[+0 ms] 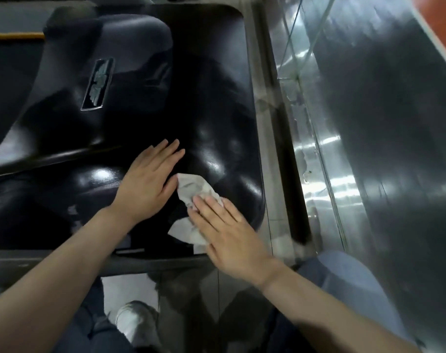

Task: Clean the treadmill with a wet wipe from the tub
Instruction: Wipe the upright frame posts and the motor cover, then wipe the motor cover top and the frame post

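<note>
- The right hand (229,233) lies flat on a crumpled wet wipe (193,192), its fingers (209,207) straight and close together, pressing the wipe down onto the glossy black cover of the treadmill (211,103).
- The wipe is pale grey-white and bunched; one part sticks out beyond the fingertips toward the left hand, and another corner shows below the palm near the cover's near edge.
- The left hand (146,184) rests palm-down on the same black surface just beside the wipe, fingers straight and slightly spread, holding nothing; its thumb side sits close to the wipe's upper edge, and whether it touches the wipe is hard to tell.
- The treadmill cover is rounded and shiny, with bright light reflections near both hands. Further up it carries a slanted badge (97,85) with a silvery emblem, too blurred to read.
- To the right of the cover runs a metallic strip of floor (318,161) with streaky reflections, then a dark grey panel.
- At the bottom, the person's legs in dark trousers and a white shoe (132,324) stand on the floor; a blue-clad knee (344,276) shows at the right, behind the right forearm.
</note>
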